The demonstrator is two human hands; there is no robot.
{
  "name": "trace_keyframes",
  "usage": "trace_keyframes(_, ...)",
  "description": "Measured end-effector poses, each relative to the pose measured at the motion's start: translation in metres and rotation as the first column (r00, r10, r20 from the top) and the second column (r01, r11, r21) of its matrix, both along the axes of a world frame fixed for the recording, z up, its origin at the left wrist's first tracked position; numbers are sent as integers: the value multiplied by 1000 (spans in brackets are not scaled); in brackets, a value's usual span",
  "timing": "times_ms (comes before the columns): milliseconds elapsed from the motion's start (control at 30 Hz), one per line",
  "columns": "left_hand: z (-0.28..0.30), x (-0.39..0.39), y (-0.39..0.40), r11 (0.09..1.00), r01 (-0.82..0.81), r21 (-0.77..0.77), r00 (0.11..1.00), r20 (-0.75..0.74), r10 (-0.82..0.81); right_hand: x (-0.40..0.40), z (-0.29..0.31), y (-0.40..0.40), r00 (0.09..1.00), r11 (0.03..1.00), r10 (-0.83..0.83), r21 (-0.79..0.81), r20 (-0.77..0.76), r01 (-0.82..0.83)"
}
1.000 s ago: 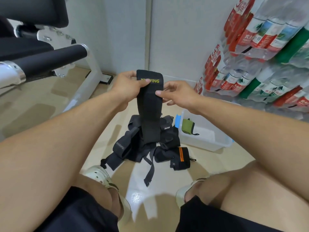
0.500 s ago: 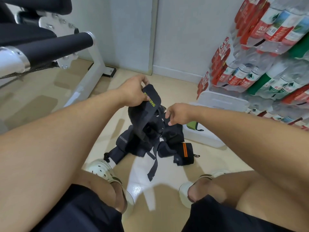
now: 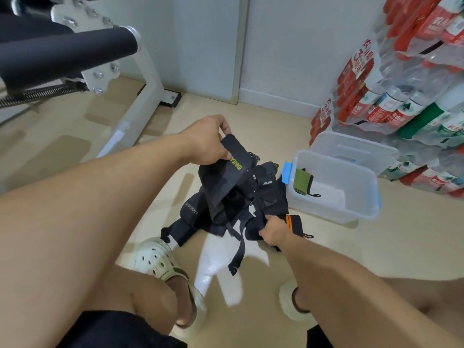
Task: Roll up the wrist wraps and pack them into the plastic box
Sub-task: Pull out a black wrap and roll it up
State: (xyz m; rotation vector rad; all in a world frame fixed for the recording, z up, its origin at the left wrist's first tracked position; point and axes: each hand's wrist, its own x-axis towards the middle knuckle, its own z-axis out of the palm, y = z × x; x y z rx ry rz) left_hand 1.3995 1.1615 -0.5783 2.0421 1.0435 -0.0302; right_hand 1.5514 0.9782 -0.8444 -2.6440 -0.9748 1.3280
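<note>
Above the floor pile [image 3: 226,209], black wrap [image 3: 226,177] pinched in left hand [image 3: 208,141], right hand [image 3: 275,231] gripping its strap.

Beige glossy floor [image 3: 75,151], pale wall [image 3: 288,46], white gym machine frame [image 3: 140,96], stacked bottled-water packs [image 3: 401,91]

A heap of black fabric wrist wraps [image 3: 226,212] is lying on the beige floor [image 3: 376,247] in front of the person's two pale perforated clogs [image 3: 155,262]. Just right of the heap a clear rectangular plastic box [image 3: 351,212] is sitting, with a rolled green wrap [image 3: 302,181] lying inside at its left end. Behind the box, shrink-wrapped packs of plastic water bottles [image 3: 401,96] are standing stacked. A white metal gym-machine frame [image 3: 140,101] is standing to the far left.
</note>
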Motion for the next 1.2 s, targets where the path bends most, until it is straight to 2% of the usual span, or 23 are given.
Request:
trace_keyframes(133, -1, 1, -1, 1000, 13, 7, 1000, -23, -13, -3, -19, -16, 997, 999, -31, -33, 66, 33)
trace_keyframes(267, 1, 2, -3, 1000, 8, 8, 1000, -23, -8, -10, -18, -20, 998, 1000, -2, -17, 56, 3)
trace_keyframes(367, 4, 3, -6, 1000, -2, 6, 1000, -11, 2, -14, 1, -17, 991, 983, 64, 165, 117, -83)
trace_keyframes(500, 10, 0, -4, 998, -57, 31, 998, 17, 57, 1, 56, 14, 980, 907, 50, 402, 193, -126)
trace_keyframes(733, 21, -9, -5, 956, -294, 15, 947, 141, 290, 57, 209, 62, 995, 832, -59, 547, -83, 95)
trace_keyframes(833, 26, -10, -7, 931, -365, 2, 912, 201, 357, 63, 266, 62, 961, 814, -96, 535, -259, 225)
trace_keyframes(900, 31, -9, -11, 920, -392, 1, 892, 247, 379, 64, 296, 59, 948, 806, -108, 532, -300, 260)
trace_keyframes(1033, 37, -4, -20, 912, -410, 25, 868, 320, 381, 65, 321, 54, 925, 765, -149, 552, -350, 332)
trace_keyframes(1200, 45, 3, -30, 923, -384, 6, 863, 356, 357, 63, 315, 50, 885, 737, -168, 540, -435, 406)
